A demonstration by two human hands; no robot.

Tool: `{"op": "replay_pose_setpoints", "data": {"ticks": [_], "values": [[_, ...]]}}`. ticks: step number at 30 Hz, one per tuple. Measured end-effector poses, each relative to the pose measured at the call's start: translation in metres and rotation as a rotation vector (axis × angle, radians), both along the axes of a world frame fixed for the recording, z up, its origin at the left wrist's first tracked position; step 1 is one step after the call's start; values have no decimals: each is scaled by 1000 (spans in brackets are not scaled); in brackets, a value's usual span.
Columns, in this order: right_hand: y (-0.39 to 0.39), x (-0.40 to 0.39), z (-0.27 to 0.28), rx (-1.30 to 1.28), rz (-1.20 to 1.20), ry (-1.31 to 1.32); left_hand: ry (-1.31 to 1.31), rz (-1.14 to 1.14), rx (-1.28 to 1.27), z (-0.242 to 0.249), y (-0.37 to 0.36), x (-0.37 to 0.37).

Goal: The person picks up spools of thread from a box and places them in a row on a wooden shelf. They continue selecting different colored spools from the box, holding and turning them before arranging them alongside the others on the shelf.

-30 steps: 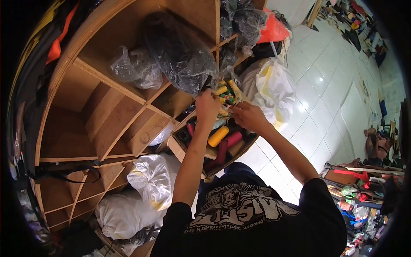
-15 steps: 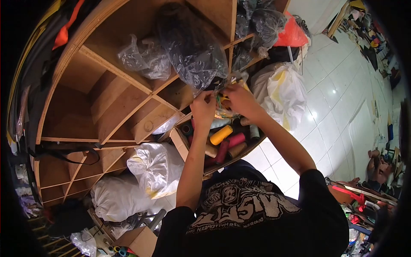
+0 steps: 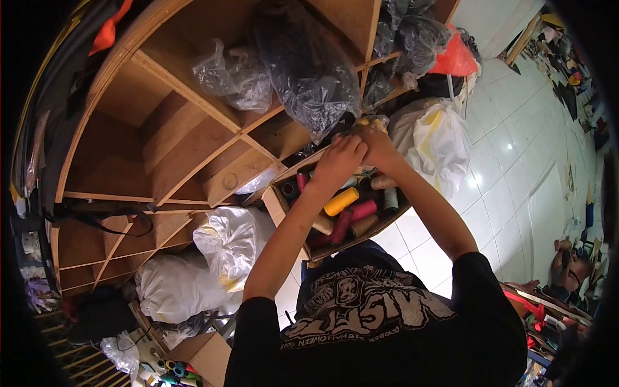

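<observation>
My left hand [image 3: 342, 158] and my right hand [image 3: 379, 151] meet above the far end of an open box [image 3: 276, 205] of thread spools. A clear plastic bag [image 3: 373, 122] with yellowish contents shows just beyond my fingers. The fingers of my right hand are bent around the bag's gathered plastic. My left fingers are curled close against the right hand, and what they pinch is hidden. Below my wrists lie a yellow thread spool [image 3: 342, 202], a pink spool [image 3: 363, 209], a dark red spool [image 3: 341, 227] and several others.
A wooden shelf [image 3: 187, 90] with compartments rises at the left, holding a dark plastic bag [image 3: 309, 71]. White sacks [image 3: 232, 242] stand left of the box, and another white sack [image 3: 433, 138] stands right of it on the tiled floor [image 3: 496, 168]. A person [image 3: 570, 267] is at the far right.
My hands were apart with the bag's plastic between them. Now my left hand has moved right, over to my right hand, and both cover part of the bag. The view has shifted slightly.
</observation>
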State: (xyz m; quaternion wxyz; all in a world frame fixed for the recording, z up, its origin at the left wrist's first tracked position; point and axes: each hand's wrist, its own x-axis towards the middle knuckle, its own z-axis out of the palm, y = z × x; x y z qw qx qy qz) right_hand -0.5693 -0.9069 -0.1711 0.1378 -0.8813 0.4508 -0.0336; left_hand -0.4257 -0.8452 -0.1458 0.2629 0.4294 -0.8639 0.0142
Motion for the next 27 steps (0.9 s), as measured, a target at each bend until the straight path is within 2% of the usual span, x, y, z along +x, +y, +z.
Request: {"op": "replay_pose_setpoints", "data": {"ticks": [3, 6, 9, 15, 21, 24, 27], "values": [[-3, -3, 4, 13, -28, 110, -218, 66, 28, -2, -4, 8], [3, -11, 20, -51, -72, 70, -366, 199, -49, -13, 1, 8], [6, -14, 23, -3, -42, 141, -511, 319, -82, -35, -3, 3], [5, -15, 22, 24, 22, 47, -508, 232, 12, -35, -11, 4], [4, -29, 37, 169, 67, -208, -188, 154, 157, -21, -6, 28], [7, -34, 42, 221, 61, -330, -267, 0, 133, -5, -4, 30], [12, -36, 44, 277, 60, -357, -309, -65, 168, -13, -10, 27]]}}
